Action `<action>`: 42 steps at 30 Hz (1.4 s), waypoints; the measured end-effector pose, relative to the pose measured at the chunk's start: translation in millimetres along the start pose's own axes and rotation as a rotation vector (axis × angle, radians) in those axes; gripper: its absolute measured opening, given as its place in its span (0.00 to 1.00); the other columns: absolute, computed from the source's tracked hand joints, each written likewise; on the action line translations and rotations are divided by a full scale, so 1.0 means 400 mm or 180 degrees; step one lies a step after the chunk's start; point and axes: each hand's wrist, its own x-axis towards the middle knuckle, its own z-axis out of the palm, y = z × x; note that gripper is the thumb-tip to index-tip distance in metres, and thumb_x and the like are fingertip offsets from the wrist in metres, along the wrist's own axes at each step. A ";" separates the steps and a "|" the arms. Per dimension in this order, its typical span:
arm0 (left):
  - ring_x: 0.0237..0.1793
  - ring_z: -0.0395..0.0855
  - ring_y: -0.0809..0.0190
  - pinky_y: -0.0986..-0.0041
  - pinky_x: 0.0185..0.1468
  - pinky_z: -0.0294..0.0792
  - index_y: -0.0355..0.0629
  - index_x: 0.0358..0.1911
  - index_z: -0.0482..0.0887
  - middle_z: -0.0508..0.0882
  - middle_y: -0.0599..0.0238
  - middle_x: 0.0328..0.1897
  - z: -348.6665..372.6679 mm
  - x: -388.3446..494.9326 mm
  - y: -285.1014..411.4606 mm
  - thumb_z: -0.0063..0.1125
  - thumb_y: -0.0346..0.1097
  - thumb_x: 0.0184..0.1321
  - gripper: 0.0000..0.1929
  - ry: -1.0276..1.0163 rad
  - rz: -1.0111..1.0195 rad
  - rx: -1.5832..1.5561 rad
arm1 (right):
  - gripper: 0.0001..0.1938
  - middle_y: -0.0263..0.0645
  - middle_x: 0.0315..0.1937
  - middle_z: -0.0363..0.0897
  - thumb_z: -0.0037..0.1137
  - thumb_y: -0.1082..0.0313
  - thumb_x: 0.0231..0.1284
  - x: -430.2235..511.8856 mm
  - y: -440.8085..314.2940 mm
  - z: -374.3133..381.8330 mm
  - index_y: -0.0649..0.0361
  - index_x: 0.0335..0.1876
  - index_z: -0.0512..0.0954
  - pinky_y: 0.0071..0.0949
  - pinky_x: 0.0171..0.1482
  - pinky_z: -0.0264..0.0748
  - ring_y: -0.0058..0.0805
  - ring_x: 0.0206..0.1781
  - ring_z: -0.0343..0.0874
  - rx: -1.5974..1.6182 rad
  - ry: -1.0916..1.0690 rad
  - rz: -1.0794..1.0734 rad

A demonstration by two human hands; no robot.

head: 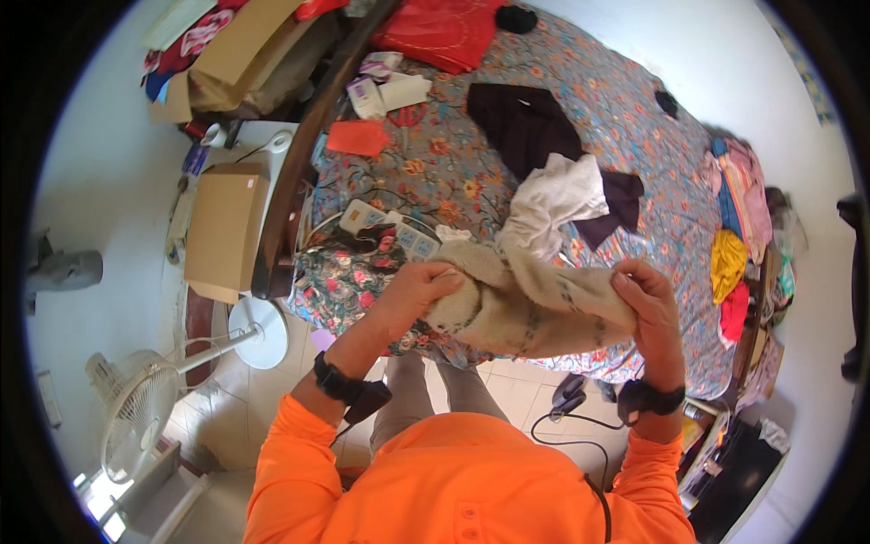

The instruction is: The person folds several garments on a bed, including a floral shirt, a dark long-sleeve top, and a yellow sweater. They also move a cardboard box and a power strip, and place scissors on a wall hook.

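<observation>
A beige knitted garment with dark marks (544, 309) is stretched between my two hands above the near edge of the bed. My left hand (418, 296) pinches its left end, and my right hand (646, 296) grips its right end. Just beyond it lies a crumpled whitish garment (561, 197), partly on top of a dark purple garment (523, 126). To the left, a dark floral cloth (353, 275) lies at the bed's edge beside a white power strip (387, 228). The lower part of what I hold hangs in folds.
The bed with a floral sheet (442, 156) fills the middle. Red fabric (442, 30) lies at its far end, folded clothes (741, 190) and a yellow cloth (727, 265) at the right. At the left stand a cardboard box (224, 231) and a white fan (136, 415). Dark slippers (569, 394) lie on the floor.
</observation>
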 end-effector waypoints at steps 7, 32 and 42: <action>0.47 0.81 0.69 0.75 0.53 0.72 0.37 0.53 0.83 0.86 0.64 0.46 0.010 0.052 0.086 0.53 0.34 0.67 0.15 0.0673 0.1304 -0.0129 | 0.12 0.32 0.39 0.80 0.48 0.62 0.73 0.076 0.100 -0.079 0.64 0.49 0.76 0.22 0.47 0.74 0.18 0.42 0.78 0.0942 0.0751 -0.0636; 0.49 0.81 0.69 0.77 0.57 0.68 0.36 0.48 0.86 0.86 0.65 0.46 0.172 0.098 0.191 0.57 0.27 0.63 0.12 0.0958 0.1193 0.1028 | 0.14 0.33 0.44 0.81 0.51 0.69 0.69 -0.097 0.204 -0.222 0.64 0.56 0.77 0.21 0.50 0.73 0.18 0.44 0.78 0.1154 0.1719 -0.0367; 0.42 0.82 0.71 0.78 0.47 0.73 0.37 0.41 0.88 0.86 0.68 0.40 0.169 -0.095 0.209 0.59 0.24 0.61 0.07 0.0469 0.1624 0.1670 | 0.11 0.32 0.45 0.81 0.51 0.71 0.69 -0.253 0.143 -0.259 0.64 0.52 0.79 0.23 0.53 0.71 0.18 0.47 0.77 0.0848 0.1801 -0.0858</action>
